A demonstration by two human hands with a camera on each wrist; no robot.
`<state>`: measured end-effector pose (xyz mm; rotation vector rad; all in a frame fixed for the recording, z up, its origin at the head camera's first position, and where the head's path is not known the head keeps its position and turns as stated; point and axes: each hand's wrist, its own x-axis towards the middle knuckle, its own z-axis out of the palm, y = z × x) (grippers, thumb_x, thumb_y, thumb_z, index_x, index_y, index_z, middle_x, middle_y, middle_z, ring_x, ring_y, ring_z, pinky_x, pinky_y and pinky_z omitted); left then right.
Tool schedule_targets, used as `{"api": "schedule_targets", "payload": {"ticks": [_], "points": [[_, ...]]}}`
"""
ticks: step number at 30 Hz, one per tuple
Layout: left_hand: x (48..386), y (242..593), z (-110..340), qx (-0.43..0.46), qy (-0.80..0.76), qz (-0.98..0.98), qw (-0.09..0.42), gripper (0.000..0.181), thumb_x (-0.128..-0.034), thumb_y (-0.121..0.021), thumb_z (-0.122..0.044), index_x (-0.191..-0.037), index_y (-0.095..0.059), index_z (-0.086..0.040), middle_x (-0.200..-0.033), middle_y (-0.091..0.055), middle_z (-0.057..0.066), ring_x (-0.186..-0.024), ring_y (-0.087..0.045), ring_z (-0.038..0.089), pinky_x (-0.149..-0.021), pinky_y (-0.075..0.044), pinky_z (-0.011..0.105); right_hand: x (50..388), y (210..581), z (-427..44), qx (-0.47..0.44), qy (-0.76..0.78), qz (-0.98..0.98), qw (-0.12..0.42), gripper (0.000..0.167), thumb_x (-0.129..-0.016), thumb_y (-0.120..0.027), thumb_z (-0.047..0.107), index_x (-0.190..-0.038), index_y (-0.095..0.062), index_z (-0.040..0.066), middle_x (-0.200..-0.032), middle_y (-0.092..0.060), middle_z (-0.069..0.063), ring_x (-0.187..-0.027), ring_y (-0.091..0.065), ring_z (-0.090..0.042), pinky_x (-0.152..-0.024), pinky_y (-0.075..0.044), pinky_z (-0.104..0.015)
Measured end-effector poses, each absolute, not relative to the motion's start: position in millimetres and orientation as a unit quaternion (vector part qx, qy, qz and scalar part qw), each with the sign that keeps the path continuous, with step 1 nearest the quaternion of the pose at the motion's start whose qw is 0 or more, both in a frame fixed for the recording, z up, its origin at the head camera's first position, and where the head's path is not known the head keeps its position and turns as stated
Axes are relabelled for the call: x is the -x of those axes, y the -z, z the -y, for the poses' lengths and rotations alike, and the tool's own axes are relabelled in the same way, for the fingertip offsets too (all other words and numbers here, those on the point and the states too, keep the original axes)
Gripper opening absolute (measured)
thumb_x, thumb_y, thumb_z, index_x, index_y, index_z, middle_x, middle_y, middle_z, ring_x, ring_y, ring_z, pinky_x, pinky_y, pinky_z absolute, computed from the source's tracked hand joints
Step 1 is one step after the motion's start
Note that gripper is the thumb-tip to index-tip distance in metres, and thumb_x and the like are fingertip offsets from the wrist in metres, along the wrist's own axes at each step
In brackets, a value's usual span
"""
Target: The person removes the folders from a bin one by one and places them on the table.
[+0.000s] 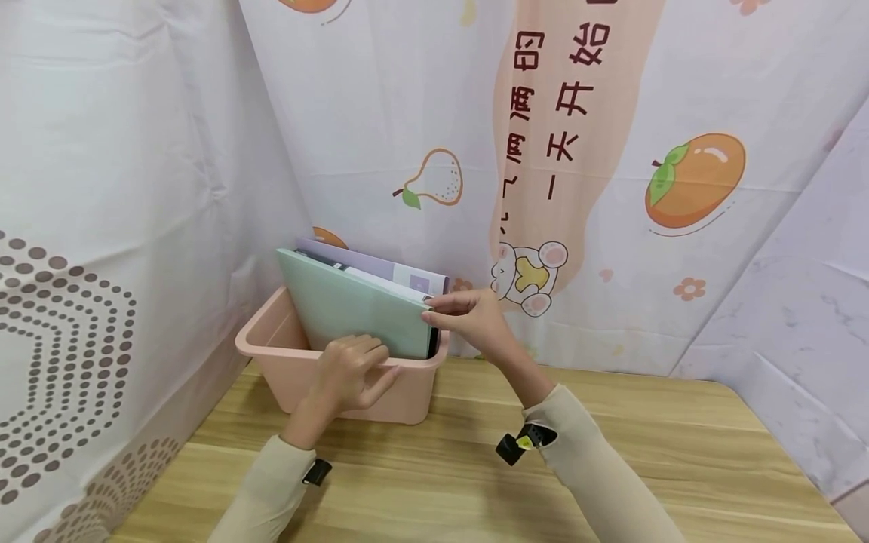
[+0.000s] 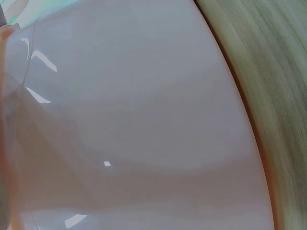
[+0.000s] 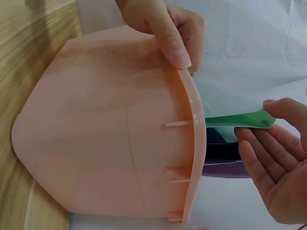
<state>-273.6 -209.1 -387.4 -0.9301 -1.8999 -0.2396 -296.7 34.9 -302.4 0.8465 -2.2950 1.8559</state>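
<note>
A pink plastic bin (image 1: 353, 392) stands on the table, holding several thin flat items on edge. My left hand (image 1: 349, 373) grips its front rim, fingers over the edge and thumb on the outer wall, as the right wrist view also shows. At the bin's right end, my right hand (image 1: 468, 317) pinches the upper corner of a light green folder (image 1: 360, 302). In the right wrist view its green edge (image 3: 240, 119) bends slightly between thumb and fingers. Behind it stand a dark item (image 3: 223, 151) and a purple-and-white one (image 1: 380, 264). Their lower parts are hidden inside the bin.
The wooden tabletop (image 1: 611, 445) extends right of the bin. A printed fabric curtain (image 1: 380, 98) hangs behind, and a dotted white cloth (image 1: 136, 188) is close on the left. Each wrist wears a dark strap.
</note>
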Motion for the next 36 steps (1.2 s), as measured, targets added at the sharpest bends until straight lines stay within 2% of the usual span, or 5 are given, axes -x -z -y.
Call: {"api": "schedule_targets", "payload": {"ticks": [11,19,30,36], "points": [[275,389,211,0.381,0.097,0.781,0.486,0.052,-0.1028,-0.042,-0.049,-0.071,-0.062,-0.014,-0.064,-0.058,-0.002,-0.054,-0.053,0.014,-0.050,-0.045,0.029,285,300,-27,-0.270,-0.592,0.758,0.052,0.026,-0.081,-0.084,0.008,-0.106,-0.079,0.001,-0.097,-0.078,-0.017,-0.084,-0.077,-0.017,-0.076,-0.062,-0.030],[274,389,211,0.380,0.092,0.784,0.482,0.051,-0.1028,-0.042,-0.050,-0.071,-0.061,-0.014,-0.065,-0.058,-0.002,-0.054,-0.052,0.014,-0.051,-0.045,0.029,289,298,-29,-0.264,-0.592,0.760,0.049,0.024,-0.083,-0.083,0.011,-0.104,-0.079,-0.001,-0.099,-0.078,-0.018,-0.082,-0.075,-0.012,-0.074,-0.059,-0.025],[277,390,211,0.384,0.094,0.779,0.487,0.050,-0.1021,-0.044,-0.049,-0.071,-0.061,-0.014,-0.064,-0.056,-0.003,-0.053,-0.051,0.013,-0.050,-0.044,0.028,297,302,-32,-0.241,-0.622,0.744,0.026,0.023,-0.084,-0.082,0.013,-0.101,-0.079,-0.003,-0.096,-0.078,-0.016,-0.080,-0.076,-0.017,-0.076,-0.060,-0.031],[275,390,211,0.379,0.095,0.783,0.483,0.051,-0.1025,-0.043,-0.050,-0.071,-0.061,-0.015,-0.064,-0.056,-0.003,-0.053,-0.050,0.013,-0.050,-0.043,0.028,296,306,-31,-0.227,-0.638,0.735,0.038,0.025,-0.082,-0.083,0.010,-0.101,-0.078,-0.005,-0.098,-0.078,-0.018,-0.080,-0.076,-0.014,-0.077,-0.058,-0.028]]}}
